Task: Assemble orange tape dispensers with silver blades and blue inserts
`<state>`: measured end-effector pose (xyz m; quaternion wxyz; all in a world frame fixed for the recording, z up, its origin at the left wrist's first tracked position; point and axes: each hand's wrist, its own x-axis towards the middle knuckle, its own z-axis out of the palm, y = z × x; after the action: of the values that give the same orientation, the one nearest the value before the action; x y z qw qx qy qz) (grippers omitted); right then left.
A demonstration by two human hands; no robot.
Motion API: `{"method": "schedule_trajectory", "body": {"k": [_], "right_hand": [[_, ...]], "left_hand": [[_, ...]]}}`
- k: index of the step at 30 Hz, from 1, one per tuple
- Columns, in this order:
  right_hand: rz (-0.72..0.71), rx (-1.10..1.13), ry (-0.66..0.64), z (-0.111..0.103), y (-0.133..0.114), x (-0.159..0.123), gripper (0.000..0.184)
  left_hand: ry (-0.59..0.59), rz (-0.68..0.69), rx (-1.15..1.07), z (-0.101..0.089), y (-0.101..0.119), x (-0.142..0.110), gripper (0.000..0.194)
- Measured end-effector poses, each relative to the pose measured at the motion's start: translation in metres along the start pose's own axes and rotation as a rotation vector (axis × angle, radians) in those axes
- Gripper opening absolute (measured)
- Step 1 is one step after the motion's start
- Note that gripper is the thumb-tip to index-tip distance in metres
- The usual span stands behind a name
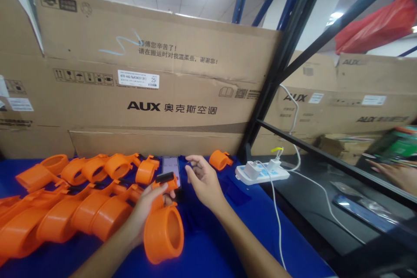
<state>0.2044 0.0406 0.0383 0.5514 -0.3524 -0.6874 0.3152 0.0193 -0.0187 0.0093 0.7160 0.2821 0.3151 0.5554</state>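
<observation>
My left hand (146, 208) is closed around an orange plastic ring-shaped part (164, 234), with its wide ring hanging toward me. A black cylindrical piece (165, 177) sits at the upper end of that part. To its right, my right hand (203, 178) is raised over the table, thumb and forefinger apart, touching nothing that I can make out. Behind the hands lies a phone (170, 165) with a lit screen, partly covered by the left hand's part. Several more orange ring-shaped parts (87, 213) lie in rows to the left, and a single orange ring part (220, 160) lies beyond my right hand.
A blue cloth (208, 247) covers the table. A white power strip (262, 173) with plugs and a trailing white cable stands at the right, beside a black rack post (270, 82). Large cardboard boxes (163, 117) form the back wall. Another person's hand (395, 176) shows at far right.
</observation>
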Motion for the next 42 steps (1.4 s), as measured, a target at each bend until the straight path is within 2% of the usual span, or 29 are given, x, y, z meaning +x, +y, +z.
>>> {"method": "schedule_trajectory", "body": {"k": [7,12,17,22,24,27,31,36,42], "right_hand": [[0.015,0.07,0.034,0.009,-0.005,-0.012,0.024],[-0.04,-0.078,0.021,0.013,-0.011,-0.022,0.019],[-0.167,-0.182,0.024,0.015,-0.017,-0.028,0.02],[-0.115,-0.089,0.005,0.02,-0.017,-0.033,0.029],[-0.104,-0.072,0.004,0.02,-0.018,-0.034,0.025],[-0.135,-0.106,-0.013,0.019,-0.02,-0.033,0.009],[-0.205,-0.176,-0.028,0.014,-0.021,-0.029,0.014],[-0.22,-0.258,-0.159,0.005,-0.017,-0.026,0.024],[-0.262,-0.313,-0.299,-0.003,-0.02,-0.026,0.023]], "left_hand": [[0.015,0.147,0.146,0.003,-0.005,0.002,0.029],[0.0,0.207,0.214,0.0,-0.007,0.004,0.03],[-0.002,0.235,0.264,-0.002,-0.007,0.006,0.038],[0.014,0.244,0.269,0.001,-0.004,0.003,0.034],[0.028,0.249,0.267,0.002,-0.003,0.002,0.033],[0.045,0.255,0.276,0.003,-0.003,0.002,0.033],[0.044,0.265,0.317,0.003,-0.005,0.003,0.033],[0.019,0.258,0.355,0.0,-0.006,0.001,0.034],[0.014,0.22,0.338,-0.002,-0.007,0.0,0.035]]}}
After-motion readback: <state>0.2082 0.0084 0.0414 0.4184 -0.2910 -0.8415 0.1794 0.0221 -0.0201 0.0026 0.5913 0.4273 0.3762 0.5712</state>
